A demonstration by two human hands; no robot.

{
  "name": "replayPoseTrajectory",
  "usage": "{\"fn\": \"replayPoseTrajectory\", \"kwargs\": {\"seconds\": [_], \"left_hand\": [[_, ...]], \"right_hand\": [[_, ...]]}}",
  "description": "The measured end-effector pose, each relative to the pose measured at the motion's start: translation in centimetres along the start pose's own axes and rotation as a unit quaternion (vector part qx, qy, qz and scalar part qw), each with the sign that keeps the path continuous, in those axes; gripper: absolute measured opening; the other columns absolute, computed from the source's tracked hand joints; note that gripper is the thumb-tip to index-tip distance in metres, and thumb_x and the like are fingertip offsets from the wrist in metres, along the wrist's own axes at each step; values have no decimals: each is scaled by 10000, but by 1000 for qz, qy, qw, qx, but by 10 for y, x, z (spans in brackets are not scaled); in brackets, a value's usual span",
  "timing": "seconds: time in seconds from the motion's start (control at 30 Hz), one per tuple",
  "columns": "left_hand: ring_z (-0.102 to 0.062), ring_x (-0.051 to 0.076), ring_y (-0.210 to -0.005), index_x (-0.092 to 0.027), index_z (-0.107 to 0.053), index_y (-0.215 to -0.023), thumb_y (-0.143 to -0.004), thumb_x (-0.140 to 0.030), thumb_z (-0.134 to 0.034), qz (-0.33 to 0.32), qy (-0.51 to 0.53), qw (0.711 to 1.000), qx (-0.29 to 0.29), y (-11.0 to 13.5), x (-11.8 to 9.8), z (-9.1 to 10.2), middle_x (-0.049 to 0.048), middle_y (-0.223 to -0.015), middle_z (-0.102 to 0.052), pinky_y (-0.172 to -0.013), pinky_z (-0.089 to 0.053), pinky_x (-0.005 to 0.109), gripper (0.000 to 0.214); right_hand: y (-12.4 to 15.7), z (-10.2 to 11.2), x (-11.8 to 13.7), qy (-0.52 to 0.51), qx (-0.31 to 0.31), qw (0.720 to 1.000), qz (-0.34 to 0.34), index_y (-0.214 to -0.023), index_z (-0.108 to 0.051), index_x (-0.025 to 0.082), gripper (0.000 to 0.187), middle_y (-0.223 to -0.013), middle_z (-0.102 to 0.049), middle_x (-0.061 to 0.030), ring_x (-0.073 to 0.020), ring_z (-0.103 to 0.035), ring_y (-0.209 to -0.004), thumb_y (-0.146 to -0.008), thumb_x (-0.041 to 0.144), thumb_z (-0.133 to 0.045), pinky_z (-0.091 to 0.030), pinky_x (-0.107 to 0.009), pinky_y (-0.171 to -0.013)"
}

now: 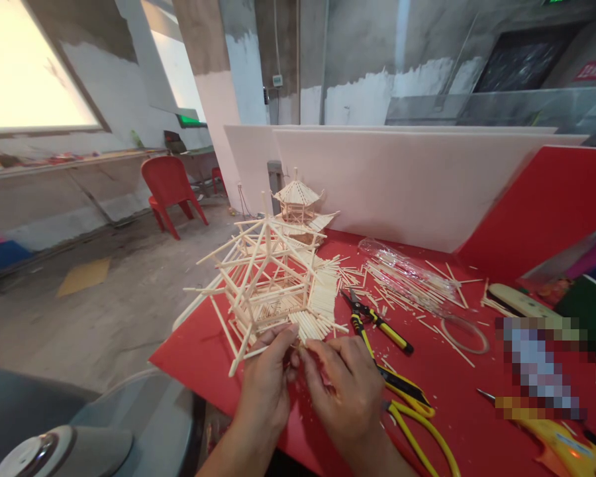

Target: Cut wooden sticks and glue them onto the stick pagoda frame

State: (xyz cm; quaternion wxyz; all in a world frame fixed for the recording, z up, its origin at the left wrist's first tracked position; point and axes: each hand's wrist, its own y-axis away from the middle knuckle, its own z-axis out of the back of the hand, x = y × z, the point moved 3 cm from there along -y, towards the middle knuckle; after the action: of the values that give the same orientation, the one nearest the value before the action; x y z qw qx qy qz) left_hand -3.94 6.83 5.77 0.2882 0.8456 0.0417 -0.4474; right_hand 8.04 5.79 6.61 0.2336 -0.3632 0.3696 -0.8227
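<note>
A model frame of thin wooden sticks (268,278) stands at the near left corner of the red table (457,411). My left hand (265,387) is closed, its fingertips pinching the frame's near bottom edge. My right hand (345,387) is closed beside it, fingers pressed together on a thin stick at the same edge. A smaller finished stick pagoda (300,205) stands behind the frame.
Yellow-handled cutters (377,321) lie right of the frame, more yellow-handled pliers (410,404) by my right wrist. Loose sticks and a clear plastic bag (407,271) are scattered mid-table. A glue gun (566,444) lies at the near right. White boards stand behind; a red chair (171,189) stands on the floor.
</note>
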Motion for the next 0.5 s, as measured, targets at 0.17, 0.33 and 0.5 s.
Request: {"fn": "replayPoseTrajectory", "kwargs": {"seconds": [0.17,0.33,0.5], "left_hand": [[-449,55,-412,-163,-597,-679,-548,-265,-841,-7,3,1000,-8,1,-1,0,-62,-510,-537,-380,-295,159,295],[-447,53,-414,-161,-608,-702,-558,-258,-840,-9,6,1000,-8,1,-1,0,-61,-515,-545,-382,-294,158,291],[-443,58,-417,-163,-605,-704,-567,-267,-843,-13,1,1000,1,0,0,1,-59,-508,-545,-386,-288,161,294]], "right_hand": [[0,1,-3,-4,-1,999,-32,-945,-663,208,71,-786,-613,-26,-162,-556,-730,-877,222,-647,-439,-302,-678],[0,0,-5,-18,-18,999,-42,-980,-628,191,122,-778,-605,-28,-167,-546,-727,-867,221,-664,-442,-300,-664],[-1,-1,-5,-12,-11,999,-43,-970,-618,193,103,-772,-603,-27,-167,-537,-722,-876,219,-651,-440,-302,-668]]}}
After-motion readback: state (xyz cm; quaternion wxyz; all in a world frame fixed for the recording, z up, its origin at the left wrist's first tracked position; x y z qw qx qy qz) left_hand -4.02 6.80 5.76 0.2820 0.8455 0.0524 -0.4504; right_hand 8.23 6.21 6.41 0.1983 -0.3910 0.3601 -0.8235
